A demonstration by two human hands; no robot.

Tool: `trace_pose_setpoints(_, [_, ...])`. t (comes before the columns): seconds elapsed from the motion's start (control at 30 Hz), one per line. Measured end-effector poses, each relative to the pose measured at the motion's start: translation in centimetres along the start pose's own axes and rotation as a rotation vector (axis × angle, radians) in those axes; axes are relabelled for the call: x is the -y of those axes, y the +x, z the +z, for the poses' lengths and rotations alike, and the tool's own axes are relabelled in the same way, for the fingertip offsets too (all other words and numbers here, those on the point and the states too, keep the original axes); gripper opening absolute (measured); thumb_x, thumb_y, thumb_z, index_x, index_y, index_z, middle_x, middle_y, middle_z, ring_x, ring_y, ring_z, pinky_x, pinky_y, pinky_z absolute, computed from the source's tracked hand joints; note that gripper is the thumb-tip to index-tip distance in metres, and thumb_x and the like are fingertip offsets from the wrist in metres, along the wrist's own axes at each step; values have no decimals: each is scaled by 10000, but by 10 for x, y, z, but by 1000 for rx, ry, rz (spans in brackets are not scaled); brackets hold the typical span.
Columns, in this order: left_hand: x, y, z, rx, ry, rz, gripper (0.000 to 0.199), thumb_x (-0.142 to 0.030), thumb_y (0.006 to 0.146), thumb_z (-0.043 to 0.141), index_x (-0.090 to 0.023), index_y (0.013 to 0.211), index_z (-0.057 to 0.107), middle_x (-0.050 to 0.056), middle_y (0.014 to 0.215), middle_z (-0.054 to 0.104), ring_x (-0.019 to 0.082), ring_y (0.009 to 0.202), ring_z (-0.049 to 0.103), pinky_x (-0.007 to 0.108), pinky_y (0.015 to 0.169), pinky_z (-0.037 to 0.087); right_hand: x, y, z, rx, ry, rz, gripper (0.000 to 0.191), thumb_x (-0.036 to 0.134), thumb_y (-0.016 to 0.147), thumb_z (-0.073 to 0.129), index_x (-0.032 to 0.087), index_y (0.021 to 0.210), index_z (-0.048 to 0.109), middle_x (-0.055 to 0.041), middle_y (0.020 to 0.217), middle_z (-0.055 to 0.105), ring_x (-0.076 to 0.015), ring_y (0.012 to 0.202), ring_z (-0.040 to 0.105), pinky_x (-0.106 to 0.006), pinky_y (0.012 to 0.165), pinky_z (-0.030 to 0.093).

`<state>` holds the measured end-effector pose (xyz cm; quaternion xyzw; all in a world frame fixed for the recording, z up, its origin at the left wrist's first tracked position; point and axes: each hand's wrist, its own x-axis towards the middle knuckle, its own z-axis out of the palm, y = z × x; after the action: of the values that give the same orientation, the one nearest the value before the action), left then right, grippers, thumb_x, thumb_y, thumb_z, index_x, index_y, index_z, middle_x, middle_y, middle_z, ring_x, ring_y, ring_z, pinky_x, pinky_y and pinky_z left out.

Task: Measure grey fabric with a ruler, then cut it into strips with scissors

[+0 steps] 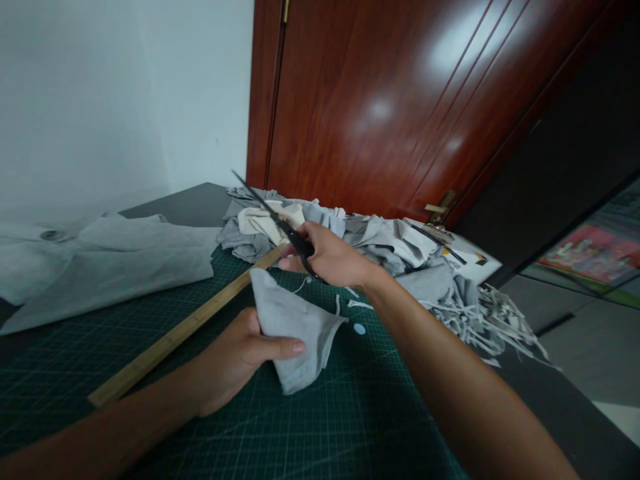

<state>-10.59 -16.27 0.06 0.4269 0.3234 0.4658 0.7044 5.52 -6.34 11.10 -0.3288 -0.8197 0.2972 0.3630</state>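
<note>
My left hand [250, 353] grips a piece of light grey fabric [293, 317], its thumb pressed on top; the cloth hangs in a folded, pointed shape above the green cutting mat [380, 413]. Just beyond it, my right hand [327, 257] is closed around the black handles of a pair of scissors [273, 213]. The blades point up and to the left, away from the fabric, and look closed. Beneath both hands a wooden ruler [190, 320] lies diagonally across the mat. A small pale disc [359, 329] rests on the mat right of the cloth.
Heaped grey and white fabric [395, 240] lines the table's far side by a brown wooden door [360, 113]. Thin cloth strips [475, 327] pile at the right, near a clipboard [473, 260]. A larger grey garment piece [150, 253] spreads out at the left.
</note>
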Motion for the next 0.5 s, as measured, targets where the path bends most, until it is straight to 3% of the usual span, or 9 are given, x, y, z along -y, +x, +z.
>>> trace_pose_setpoints(0.13, [-10,1,-1,-109,-22,85,397,-263,589,1012,-185,946,858,99,968,862,330,920,798,395,853,629,-11,-36,-18,-185,-138,73,308,291,864,831,178,1018,590,-38,963,760,-198,828,723,-311,713,545])
trace_pose_setpoints(0.23, [-21,3,7,-188,-69,129,395,-268,583,1021,-164,922,847,89,890,857,294,846,790,365,791,631,-17,-80,-15,-295,-96,148,311,374,879,829,211,996,592,-33,896,731,-217,803,704,-344,710,545])
trace_pose_setpoints(0.3, [-27,6,16,-222,-102,196,391,-258,581,1017,-161,913,835,82,840,849,278,798,780,355,753,630,-19,-107,-3,-276,129,246,349,480,908,805,238,960,558,11,742,682,-196,659,677,-340,647,549])
trace_pose_setpoints(0.4, [-26,14,31,-226,-81,280,345,-265,609,1001,-155,880,819,81,805,836,270,736,767,350,685,624,-20,-133,18,-229,546,418,474,632,875,814,240,913,549,-11,813,718,-184,631,694,-342,625,593])
trace_pose_setpoints(0.5, [-12,22,42,-208,-9,263,305,-329,643,979,-151,823,809,88,768,819,266,648,743,357,617,609,-24,-141,31,-298,745,488,563,659,753,912,231,902,577,-6,823,701,-182,663,692,-331,629,610])
